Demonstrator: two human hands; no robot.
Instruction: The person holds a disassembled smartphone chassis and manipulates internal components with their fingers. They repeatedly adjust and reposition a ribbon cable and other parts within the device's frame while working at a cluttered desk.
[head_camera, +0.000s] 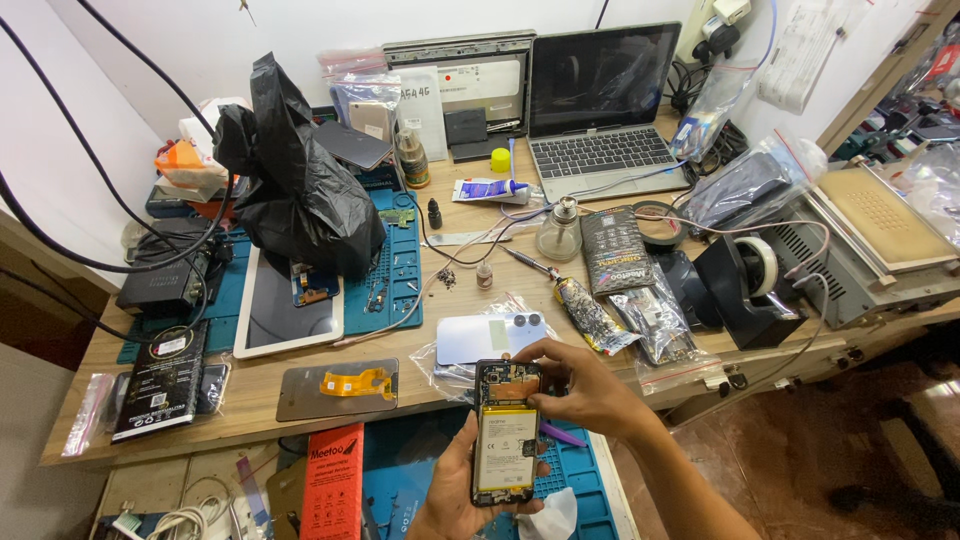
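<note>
Left fingers (462, 470) wrapped round opened phone (505, 432), battery exposed, right fingers (545, 362) pinching its top

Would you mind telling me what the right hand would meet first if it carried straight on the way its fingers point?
The right hand points left across the top of the opened phone that the left hand cradles. It already touches that phone; beyond it, probably the grey panel with the orange flex cable, though depth is unclear.

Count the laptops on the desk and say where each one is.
2. A laptop stands open at the back, right of centre, its screen dark. A second, grey laptop stands just left of it against the wall, partly hidden by clutter. More may lie under the black bag.
</note>
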